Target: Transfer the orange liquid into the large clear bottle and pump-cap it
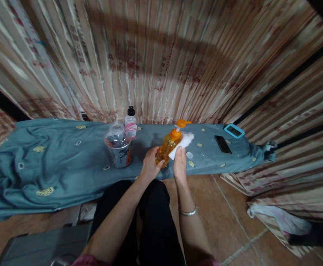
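Left hand (149, 165) grips the amber pump bottle (165, 147); right hand (179, 167) pinches 1 white tissue (182, 145): wipe gently, bottle steady!

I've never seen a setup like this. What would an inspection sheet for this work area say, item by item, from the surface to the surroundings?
Surface: teal cloth with pineapple print, wrinkled at left.
Job's things: amber pump bottle, tilted; white wipe beside it.
Clutter: tub, black-capped bottle, phone, blue-rimmed device.
Grippers: bare hands; left hand holds the pump bottle, right hand the wipe.
Cables: nothing seen.
Surroundings: patterned curtains, tiled floor.
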